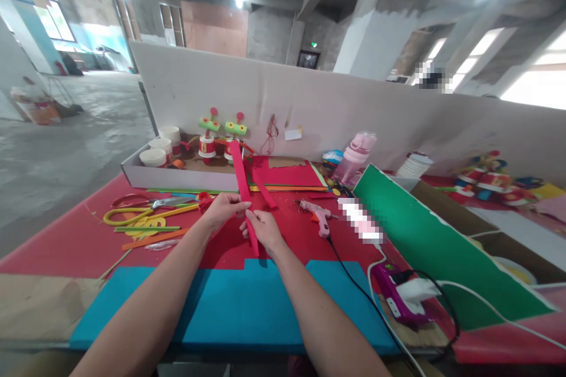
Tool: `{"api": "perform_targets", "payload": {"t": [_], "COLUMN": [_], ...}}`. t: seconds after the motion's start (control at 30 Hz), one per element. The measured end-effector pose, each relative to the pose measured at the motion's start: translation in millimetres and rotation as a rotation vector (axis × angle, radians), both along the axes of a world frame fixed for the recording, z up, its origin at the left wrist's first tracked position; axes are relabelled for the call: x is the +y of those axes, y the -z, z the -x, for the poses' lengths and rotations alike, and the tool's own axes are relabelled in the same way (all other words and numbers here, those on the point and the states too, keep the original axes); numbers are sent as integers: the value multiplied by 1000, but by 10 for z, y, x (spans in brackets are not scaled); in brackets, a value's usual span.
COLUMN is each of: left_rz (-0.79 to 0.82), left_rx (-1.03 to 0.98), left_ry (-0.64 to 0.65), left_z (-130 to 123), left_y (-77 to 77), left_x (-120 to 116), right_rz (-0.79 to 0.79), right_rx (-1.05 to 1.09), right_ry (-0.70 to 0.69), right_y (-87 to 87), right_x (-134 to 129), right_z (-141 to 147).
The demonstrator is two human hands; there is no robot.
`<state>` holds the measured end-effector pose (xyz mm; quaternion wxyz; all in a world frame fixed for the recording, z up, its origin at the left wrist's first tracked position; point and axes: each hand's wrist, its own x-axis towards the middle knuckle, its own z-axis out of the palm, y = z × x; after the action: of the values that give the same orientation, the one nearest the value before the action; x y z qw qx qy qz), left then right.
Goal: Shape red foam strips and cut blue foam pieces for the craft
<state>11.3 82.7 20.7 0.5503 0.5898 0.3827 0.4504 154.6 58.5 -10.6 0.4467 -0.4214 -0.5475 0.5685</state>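
Note:
A long red paper strip is held up at a slant over the table. My left hand pinches its left side around the middle. Just below and to the right, my right hand grips the same strip, whose lower end points toward the blue sheet. Another red strip lies on the red table behind my right hand. To the right rests a pink glue gun with a black cable. Scissors with yellow handles and several coloured strips lie left of my hands.
A shallow box holds white cups and two paper figures at the back left. A pink bottle stands behind. On the right are a green panel, a purple power strip and cables.

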Motion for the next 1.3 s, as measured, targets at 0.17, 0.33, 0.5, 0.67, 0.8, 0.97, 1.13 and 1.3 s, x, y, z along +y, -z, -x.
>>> {"api": "perform_targets", "payload": {"t": [0.17,0.33,0.5,0.67,0.8,0.97,1.13,1.3], "left_rz": [-28,-55,-71,-58,-80,-79,-72,-96], "left_rx": [24,7,-1,-17,-8,-26,-59,-84], "left_ry": [-47,-181,-239,-178,-220,-282,-311,-349], "left_z": [-42,-14,8,-24,-26,17,64,117], "left_y": [8,-7,-27,-39,-52,-83,-74,-70], "left_x": [-9,2,12,-15,-15,-6,28,66], "right_rz": [50,98,117,128,92,63,56,70], "right_rx": [23,72,87,141,110,70,52,43], "right_ry": [-30,-100,-122,-110,-98,-116,-117,-134], "right_y": [16,-15,-9,-9,3,32,37,15], "right_x": [11,-15,-22,-17,-11,-8,1,-9], "right_z": [-3,5,17,16,30,49,43,39]}}
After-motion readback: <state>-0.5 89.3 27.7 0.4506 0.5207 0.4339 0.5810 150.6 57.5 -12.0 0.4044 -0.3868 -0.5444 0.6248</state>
